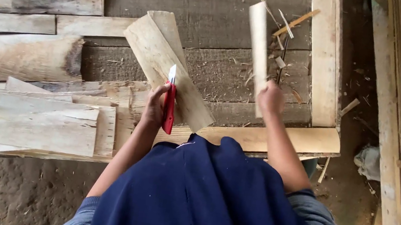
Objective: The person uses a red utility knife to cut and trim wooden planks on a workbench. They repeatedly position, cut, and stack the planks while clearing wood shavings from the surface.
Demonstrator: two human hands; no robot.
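Below, the left hand [156,106] is closed around a red utility knife [170,103], blade up, against a slanted plank [168,63] on the wooden bench [217,16]. Meanwhile the right hand [271,98] grips a narrow wood strip [258,46] upright, near the raised frame rail [323,57]. Bare boards lie open between them; stacked offcuts [34,121] crowd the left edge.

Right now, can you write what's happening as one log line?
left hand: holds red utility knife, blade up | right hand: holds pale wood strip upright | wood slab leans between them | plank bench beneath
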